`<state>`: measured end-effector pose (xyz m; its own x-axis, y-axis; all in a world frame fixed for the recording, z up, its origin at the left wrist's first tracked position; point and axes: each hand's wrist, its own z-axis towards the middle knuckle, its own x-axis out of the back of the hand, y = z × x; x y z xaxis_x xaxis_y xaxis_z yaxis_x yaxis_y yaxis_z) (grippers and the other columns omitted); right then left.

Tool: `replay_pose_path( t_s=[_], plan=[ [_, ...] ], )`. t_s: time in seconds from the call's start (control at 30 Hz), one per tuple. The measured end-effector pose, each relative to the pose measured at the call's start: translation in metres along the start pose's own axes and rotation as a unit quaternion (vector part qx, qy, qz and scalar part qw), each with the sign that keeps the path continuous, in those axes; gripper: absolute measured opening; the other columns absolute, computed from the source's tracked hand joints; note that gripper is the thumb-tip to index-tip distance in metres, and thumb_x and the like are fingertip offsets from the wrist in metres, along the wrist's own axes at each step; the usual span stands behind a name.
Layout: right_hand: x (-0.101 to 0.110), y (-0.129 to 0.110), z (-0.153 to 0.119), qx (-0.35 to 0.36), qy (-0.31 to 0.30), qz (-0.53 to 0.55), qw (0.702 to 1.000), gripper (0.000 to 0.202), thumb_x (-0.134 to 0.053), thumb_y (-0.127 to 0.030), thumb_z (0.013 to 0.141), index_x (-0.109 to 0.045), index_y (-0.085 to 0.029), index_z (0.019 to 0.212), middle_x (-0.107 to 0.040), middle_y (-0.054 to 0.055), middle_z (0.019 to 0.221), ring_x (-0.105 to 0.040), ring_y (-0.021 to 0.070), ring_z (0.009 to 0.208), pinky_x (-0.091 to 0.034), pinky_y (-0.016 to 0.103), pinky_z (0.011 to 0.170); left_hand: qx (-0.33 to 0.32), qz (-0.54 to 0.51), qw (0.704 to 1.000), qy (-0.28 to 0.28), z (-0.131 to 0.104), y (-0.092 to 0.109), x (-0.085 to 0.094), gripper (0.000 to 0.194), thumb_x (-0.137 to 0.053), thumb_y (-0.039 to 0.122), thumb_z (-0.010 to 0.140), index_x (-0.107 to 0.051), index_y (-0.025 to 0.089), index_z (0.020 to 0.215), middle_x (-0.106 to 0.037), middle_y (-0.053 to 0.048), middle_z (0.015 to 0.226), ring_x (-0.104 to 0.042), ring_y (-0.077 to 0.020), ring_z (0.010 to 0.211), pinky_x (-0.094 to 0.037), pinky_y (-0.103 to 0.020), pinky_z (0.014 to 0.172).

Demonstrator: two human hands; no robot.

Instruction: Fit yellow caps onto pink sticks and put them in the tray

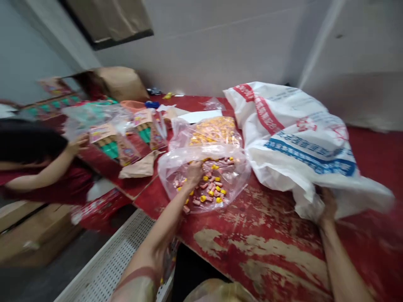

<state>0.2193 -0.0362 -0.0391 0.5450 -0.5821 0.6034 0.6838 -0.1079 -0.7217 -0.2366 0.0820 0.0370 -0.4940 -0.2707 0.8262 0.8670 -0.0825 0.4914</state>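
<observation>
Curled, the person's left hand [195,172] reaches into a clear bag [165,170] lying around it, among small pink and yellow pieces [219,200]; whether it pinches any cannot be told. Their right hand [328,205] meets a white sack [283,121], fingers partly hidden, grip unclear. Beyond the left hand lies a bag of yellow pieces [214,131]; leftward, a co-worker's hand [78,144].

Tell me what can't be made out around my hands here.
All in the head view:
Right hand: fingers hidden by the white sack.
Sack's contents: hidden by its own material.
Left hand: grip too small and blurred to show what it holds.
Co-worker: cut off by the left edge.
Perforated crate: cut off by the bottom edge.
</observation>
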Motion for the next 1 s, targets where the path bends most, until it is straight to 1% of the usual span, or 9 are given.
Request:
replay_pose_path(
  t_s=[0.13,0.23,0.33,0.43,0.53,0.6,0.73,0.9,1.0],
  plan=[
    [-0.003,-0.008,-0.009,-0.028,0.074,0.070,0.994,0.064,-0.036,-0.056,0.071,-0.056,-0.008,0.107,-0.060,0.015,0.097,-0.055,0.0201,0.083,-0.045,0.033,0.076,0.016,-0.126,0.991,0.037,-0.035,0.009,0.003,0.022,-0.048,0.017,0.077,-0.065,0.015,0.091,-0.066,-0.007,0.095,-0.061,-0.0194,0.089,-0.050,-0.032,0.080],
    [0.005,-0.020,-0.033,-0.036,0.133,0.070,0.988,0.049,-0.050,-0.047,0.071,-0.061,-0.011,0.103,-0.059,0.011,0.098,-0.054,0.0185,0.086,-0.044,0.032,0.079,0.122,-0.430,0.895,-0.016,-0.070,0.027,-0.004,0.021,-0.065,0.028,0.068,-0.064,0.018,0.086,-0.066,-0.001,0.081,-0.061,-0.0144,0.068,-0.050,-0.026,0.062],
    [0.019,-0.047,-0.071,-0.033,0.161,0.078,0.983,0.039,-0.058,-0.040,0.073,-0.062,-0.015,0.103,-0.058,0.008,0.096,-0.053,0.0173,0.086,-0.044,0.032,0.080,0.184,-0.569,0.797,-0.084,-0.109,0.061,-0.010,0.027,-0.076,0.028,0.057,-0.063,0.018,0.079,-0.066,0.001,0.079,-0.059,-0.0101,0.060,-0.047,-0.022,0.055],
    [0.033,-0.078,-0.107,0.004,0.085,0.147,0.986,0.036,-0.060,-0.035,0.079,-0.058,-0.019,0.112,-0.057,0.007,0.102,-0.055,0.0169,0.089,-0.045,0.032,0.082,0.219,-0.612,0.747,-0.139,-0.140,0.097,-0.016,0.023,-0.077,0.025,0.055,-0.062,0.017,0.070,-0.060,0.004,0.065,-0.054,-0.0065,0.053,-0.044,-0.018,0.052],
    [0.041,-0.103,-0.128,0.089,-0.110,0.159,0.977,0.035,-0.053,-0.029,0.085,-0.056,-0.021,0.119,-0.056,0.007,0.106,-0.056,0.0165,0.092,-0.047,0.030,0.081,0.226,-0.627,0.713,-0.219,-0.156,0.119,-0.021,0.021,-0.074,0.022,0.056,-0.060,0.016,0.071,-0.058,0.005,0.062,-0.053,-0.0061,0.050,-0.043,-0.018,0.051],
    [0.041,-0.115,-0.135,0.138,-0.198,0.139,0.961,0.036,-0.051,-0.026,0.087,-0.054,-0.021,0.122,-0.057,0.007,0.105,-0.057,0.0161,0.093,-0.048,0.028,0.078,0.213,-0.626,0.702,-0.266,-0.161,0.124,-0.023,0.020,-0.072,0.020,0.058,-0.060,0.016,0.074,-0.059,0.005,0.064,-0.053,-0.0065,0.050,-0.043,-0.019,0.051],
    [0.034,-0.126,-0.142,0.169,-0.256,0.132,0.942,0.028,-0.055,-0.024,0.086,-0.054,-0.019,0.113,-0.060,0.005,0.095,-0.058,0.0127,0.076,-0.046,0.022,0.064,0.189,-0.591,0.716,-0.319,-0.167,0.124,-0.022,0.016,-0.069,0.018,0.060,-0.059,0.015,0.073,-0.059,0.004,0.061,-0.053,-0.0073,0.051,-0.042,-0.018,0.051],
    [0.021,-0.134,-0.150,0.199,-0.276,0.165,0.926,0.021,-0.052,-0.020,0.087,-0.052,-0.019,0.108,-0.060,0.006,0.099,-0.058,0.0148,0.089,-0.047,0.025,0.075,0.189,-0.568,0.720,-0.351,-0.181,0.126,-0.024,0.015,-0.067,0.022,0.062,-0.058,0.015,0.071,-0.058,0.003,0.063,-0.052,-0.0082,0.052,-0.043,-0.020,0.052],
    [0.013,-0.138,-0.155,0.197,-0.272,0.148,0.930,0.016,-0.053,-0.020,0.087,-0.053,-0.019,0.103,-0.061,0.005,0.094,-0.059,0.0139,0.083,-0.046,0.024,0.072,0.159,-0.534,0.767,-0.317,-0.192,0.126,-0.027,0.009,-0.064,0.022,0.064,-0.061,0.016,0.070,-0.056,0.002,0.065,-0.051,-0.0091,0.057,-0.042,-0.021,0.056]
  ],
)
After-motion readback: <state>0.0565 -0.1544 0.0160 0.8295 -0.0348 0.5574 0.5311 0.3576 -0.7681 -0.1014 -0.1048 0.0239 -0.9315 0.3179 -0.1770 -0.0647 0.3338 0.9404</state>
